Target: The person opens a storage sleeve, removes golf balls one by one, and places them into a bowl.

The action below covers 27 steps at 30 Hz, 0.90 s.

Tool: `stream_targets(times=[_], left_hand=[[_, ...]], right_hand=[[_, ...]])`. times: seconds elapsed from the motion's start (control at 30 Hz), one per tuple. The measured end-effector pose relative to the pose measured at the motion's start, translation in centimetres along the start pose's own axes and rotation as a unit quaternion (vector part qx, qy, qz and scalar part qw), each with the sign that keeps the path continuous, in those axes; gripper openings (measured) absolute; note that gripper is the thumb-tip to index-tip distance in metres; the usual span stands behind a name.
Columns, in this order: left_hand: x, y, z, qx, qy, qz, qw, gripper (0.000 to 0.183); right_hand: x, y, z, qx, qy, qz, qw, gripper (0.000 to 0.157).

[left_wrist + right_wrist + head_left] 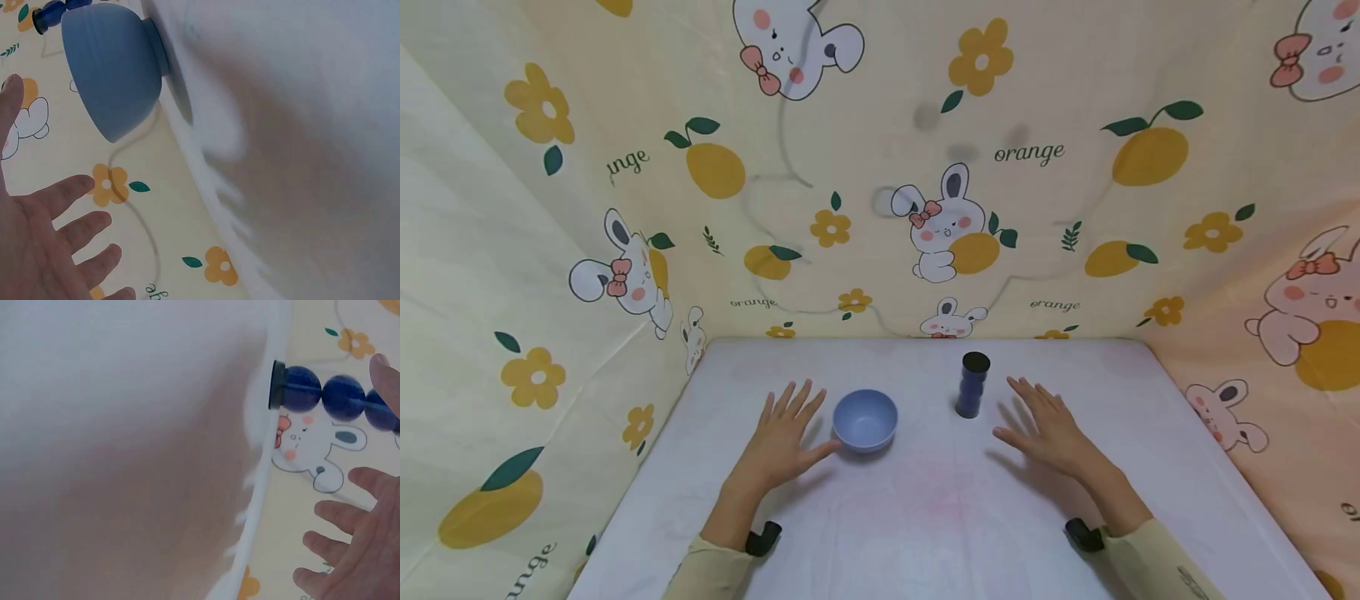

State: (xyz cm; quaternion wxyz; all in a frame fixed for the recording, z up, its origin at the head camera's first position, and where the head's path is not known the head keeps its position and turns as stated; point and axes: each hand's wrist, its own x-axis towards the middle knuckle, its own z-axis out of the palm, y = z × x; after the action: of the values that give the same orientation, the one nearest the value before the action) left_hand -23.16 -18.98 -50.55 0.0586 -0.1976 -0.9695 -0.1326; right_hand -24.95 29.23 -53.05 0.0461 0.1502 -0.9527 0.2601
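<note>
A light blue bowl (865, 423) stands upright on the white table, left of the middle. My left hand (785, 439) is spread just to its left, the thumb near the bowl's side; nothing is held. In the left wrist view the bowl (115, 69) appears apart from the fingers (84, 231). To the right stands a clear tube of dark blue balls with black ends (972, 387). Beside it, on the right, my right hand (1048, 429) hovers with fingers extended and holds nothing. The right wrist view shows the tube (342, 397) close to the thumb, without a grip.
The white table (917, 533) fills the space in front of me. A cream cloth printed with rabbits, flowers and oranges (865, 125) hangs behind and at both sides. Black bands with small mounts (763, 539) sit on both wrists.
</note>
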Motion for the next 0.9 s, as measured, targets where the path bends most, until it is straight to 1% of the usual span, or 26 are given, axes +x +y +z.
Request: stream_targets(times=[0.27, 0.43, 0.6, 0.7, 0.77, 0.9], left_hand=[[0.4, 0.6, 0.3, 0.001, 0.001, 0.012, 0.9999, 0.094], [0.6, 1.0, 0.3, 0.005, -0.007, 0.014, 0.9999, 0.096], [0.7, 1.5, 0.3, 0.008, -0.022, 0.011, 0.9997, 0.098], [0.7, 1.8, 0.3, 0.004, -0.023, 0.012, 0.9996, 0.099], [0.7, 1.9, 0.3, 0.002, -0.022, 0.015, 0.9996, 0.098], [0.7, 2.2, 0.2, 0.001, -0.021, 0.019, 0.9996, 0.098]], right_hand=[[1.6, -0.9, 0.3, 0.004, -0.016, -0.001, 1.0, 0.1], [2.4, -1.2, 0.7, 0.0, -0.021, -0.001, 1.0, 0.101], [3.2, -1.5, 1.2, 0.016, -0.035, 0.015, 0.999, 0.105], [3.6, -1.6, 1.5, 0.027, -0.043, 0.029, 0.998, 0.108], [3.7, -1.7, 1.6, 0.033, -0.044, 0.032, 0.998, 0.109], [4.1, -1.9, 1.8, 0.037, -0.034, 0.018, 0.999, 0.106]])
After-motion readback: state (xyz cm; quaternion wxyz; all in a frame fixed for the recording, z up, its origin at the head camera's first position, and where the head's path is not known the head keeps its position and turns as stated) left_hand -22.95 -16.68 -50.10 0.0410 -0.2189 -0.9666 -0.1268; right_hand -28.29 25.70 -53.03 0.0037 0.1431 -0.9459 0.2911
